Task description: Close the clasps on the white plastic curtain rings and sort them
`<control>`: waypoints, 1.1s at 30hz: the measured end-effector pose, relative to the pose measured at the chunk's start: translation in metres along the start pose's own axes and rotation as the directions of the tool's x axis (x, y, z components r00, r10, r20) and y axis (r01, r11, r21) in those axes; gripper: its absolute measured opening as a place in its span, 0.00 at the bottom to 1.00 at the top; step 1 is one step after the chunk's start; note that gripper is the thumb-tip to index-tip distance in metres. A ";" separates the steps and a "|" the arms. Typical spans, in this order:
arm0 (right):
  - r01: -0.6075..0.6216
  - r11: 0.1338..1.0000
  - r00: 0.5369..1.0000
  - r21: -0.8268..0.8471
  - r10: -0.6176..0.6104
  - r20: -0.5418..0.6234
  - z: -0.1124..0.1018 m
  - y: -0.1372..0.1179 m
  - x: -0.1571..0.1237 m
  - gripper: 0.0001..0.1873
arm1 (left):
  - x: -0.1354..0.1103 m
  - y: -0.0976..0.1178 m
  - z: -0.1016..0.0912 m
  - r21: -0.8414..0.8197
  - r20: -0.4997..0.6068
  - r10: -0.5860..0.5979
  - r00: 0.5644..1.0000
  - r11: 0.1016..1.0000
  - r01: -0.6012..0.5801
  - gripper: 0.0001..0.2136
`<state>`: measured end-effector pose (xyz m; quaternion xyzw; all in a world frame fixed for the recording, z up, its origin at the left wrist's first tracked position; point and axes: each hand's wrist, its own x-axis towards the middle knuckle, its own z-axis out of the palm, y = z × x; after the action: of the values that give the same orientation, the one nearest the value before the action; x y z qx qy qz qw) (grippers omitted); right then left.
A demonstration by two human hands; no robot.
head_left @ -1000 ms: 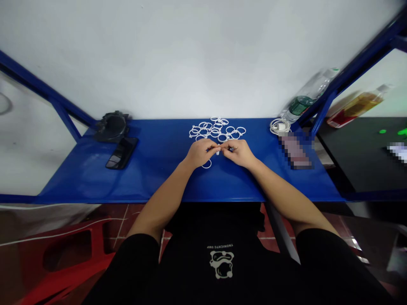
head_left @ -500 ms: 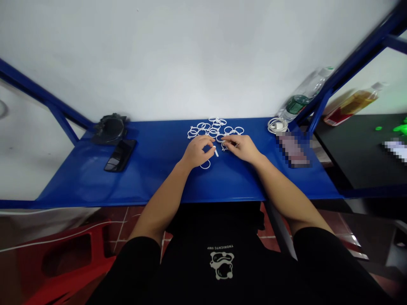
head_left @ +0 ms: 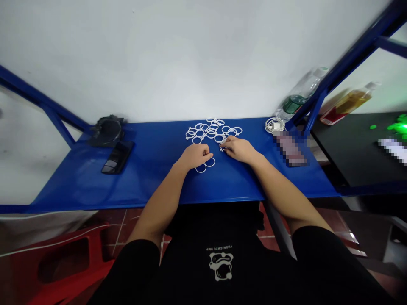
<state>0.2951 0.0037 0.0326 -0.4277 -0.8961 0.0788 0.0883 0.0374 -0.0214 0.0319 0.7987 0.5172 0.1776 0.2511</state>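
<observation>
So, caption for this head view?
Left hand by two white plastic rings, right hand touching the ring pile on a blue table.

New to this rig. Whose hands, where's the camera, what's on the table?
No machine: a person's two bare hands, filmed by one head-worn camera looking down. The left hand rests curled beside two loose white plastic rings on the blue metal table. The right hand touches the near edge of a pile of white plastic rings with its fingertips. Whether either hand grips a ring is unclear. Far left lies a black phone; far right, a coiled white cable.
</observation>
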 end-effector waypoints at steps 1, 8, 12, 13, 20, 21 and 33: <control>-0.012 1.000 1.000 -0.023 0.012 0.015 0.000 -0.001 0.000 0.21 | 0.000 0.000 0.001 -0.012 -0.006 0.004 1.000 1.000 -0.004 0.08; -0.069 0.992 0.997 -0.101 0.073 0.033 -0.007 -0.005 0.000 0.16 | 0.002 -0.002 0.014 -0.019 -0.097 0.162 0.982 0.986 -0.164 0.06; -0.069 0.996 0.998 -0.061 0.068 -0.018 -0.008 -0.007 -0.001 0.14 | 0.002 -0.002 0.017 -0.004 -0.090 0.180 0.980 0.983 -0.181 0.06; -0.060 0.997 0.998 -0.040 0.058 -0.035 -0.008 -0.007 -0.002 0.14 | 0.002 -0.002 0.017 -0.001 -0.088 0.178 0.980 0.984 -0.179 0.06; 0.006 0.976 0.971 0.218 0.047 -0.234 -0.001 -0.006 -0.001 0.09 | 0.001 -0.002 0.018 -0.005 -0.105 0.185 0.977 0.982 -0.187 0.15; 0.008 0.967 0.964 0.255 0.061 -0.260 0.000 -0.006 0.000 0.08 | 0.001 -0.002 0.018 -0.006 -0.108 0.186 0.977 0.982 -0.188 0.16; 0.182 0.913 0.940 0.366 -0.053 -0.336 0.006 -0.017 0.002 0.08 | 0.001 0.000 0.016 0.013 -0.229 0.277 0.933 0.959 -0.282 0.07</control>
<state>0.2799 -0.0059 0.0301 -0.3529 -0.8603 0.1807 0.3205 0.0469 -0.0241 0.0191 0.8358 0.4221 0.3072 0.1701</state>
